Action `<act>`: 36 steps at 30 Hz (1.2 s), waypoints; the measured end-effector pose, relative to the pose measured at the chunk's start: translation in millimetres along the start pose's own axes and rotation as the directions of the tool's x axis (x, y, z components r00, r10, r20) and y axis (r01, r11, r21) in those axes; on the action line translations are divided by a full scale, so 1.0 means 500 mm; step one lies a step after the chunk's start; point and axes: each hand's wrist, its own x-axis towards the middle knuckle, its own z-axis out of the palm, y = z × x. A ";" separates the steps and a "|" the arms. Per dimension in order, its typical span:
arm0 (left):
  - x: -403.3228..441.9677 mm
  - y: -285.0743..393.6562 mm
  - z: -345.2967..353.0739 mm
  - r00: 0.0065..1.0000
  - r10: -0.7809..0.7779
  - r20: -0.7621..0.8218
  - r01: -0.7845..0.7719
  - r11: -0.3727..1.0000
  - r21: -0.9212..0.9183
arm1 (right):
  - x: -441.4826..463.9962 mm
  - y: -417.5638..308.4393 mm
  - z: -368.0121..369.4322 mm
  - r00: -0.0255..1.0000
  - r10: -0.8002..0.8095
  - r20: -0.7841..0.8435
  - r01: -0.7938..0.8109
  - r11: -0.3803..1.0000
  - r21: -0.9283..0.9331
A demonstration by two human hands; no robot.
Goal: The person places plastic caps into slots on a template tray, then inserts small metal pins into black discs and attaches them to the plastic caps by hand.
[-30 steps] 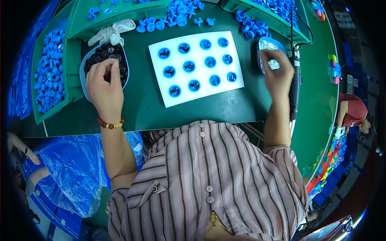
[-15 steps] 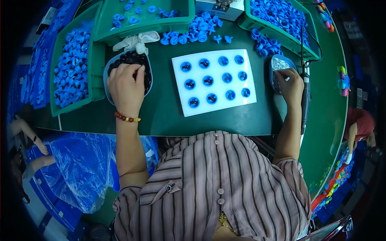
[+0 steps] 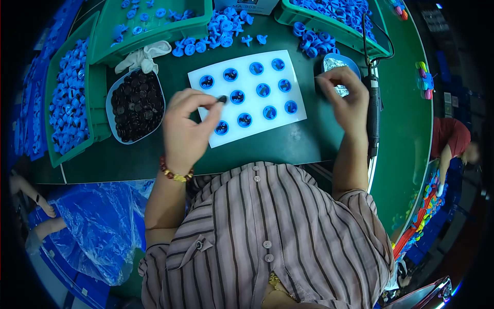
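My left hand (image 3: 186,126) pinches a small black disc (image 3: 222,99) over the left side of a white board (image 3: 256,124). Rows of blue round cups (image 3: 256,68) with dark pieces inside sit in the board; the hand hides part of its left side. Behind that hand, a pale bowl (image 3: 109,114) holds many black discs (image 3: 136,105). My right hand (image 3: 349,100) is beside a small blue bowl (image 3: 351,61) of silvery bits (image 3: 334,63). Its thumb and forefinger are closed together, slightly blurred, and whatever they hold cannot be made out.
Green bins of blue parts stand at the left (image 3: 92,123), back (image 3: 170,31) and back right (image 3: 334,32). Loose blue parts (image 3: 218,28) and a white cloth (image 3: 146,55) lie nearby. A black corded tool (image 3: 373,116) is right of my right hand. Another person (image 3: 450,136) is at far right.
My left hand has left the bowl of black discs and moved right to the board, carrying one disc. My right hand has drawn back slightly from the silvery bits. The whole view has shifted.
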 end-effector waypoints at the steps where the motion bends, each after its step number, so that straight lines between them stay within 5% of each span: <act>1: -0.004 0.008 0.020 0.999 -0.034 0.032 0.037 0.993 -0.108 | -0.012 -0.028 0.030 0.995 -0.095 0.015 0.092 0.987 0.128; 2: -0.006 0.016 0.038 0.996 -0.061 0.065 0.074 0.974 -0.215 | -0.023 -0.056 0.061 0.981 -0.194 0.016 0.184 0.950 0.253; 8: -0.009 0.037 0.076 0.993 -0.116 -0.005 0.104 0.908 -0.406 | -0.054 -0.099 0.151 0.930 -0.368 -0.018 0.367 0.920 0.137; 15: -0.016 0.033 0.077 0.990 -0.114 0.086 0.139 0.914 -0.380 | -0.057 -0.092 0.154 0.892 -0.449 -0.052 0.450 0.893 0.016; 24: -0.020 0.035 0.084 0.998 -0.055 -0.004 0.051 0.950 -0.308 | -0.059 -0.095 0.156 0.887 -0.459 -0.044 0.459 0.888 -0.019; 28: -0.021 0.034 0.088 0.964 0.232 -0.131 -0.227 0.973 0.049 | -0.068 -0.092 0.162 0.892 -0.448 -0.058 0.448 0.894 -0.010; 32: -0.026 0.036 0.089 0.847 0.513 -0.139 -0.432 0.816 0.384 | -0.073 -0.090 0.164 0.900 -0.432 -0.056 0.433 0.901 0.006; 36: -0.020 0.024 0.081 0.917 0.387 -0.101 -0.348 0.897 0.274 | -0.063 -0.087 0.153 0.948 -0.317 -0.008 0.314 0.933 0.174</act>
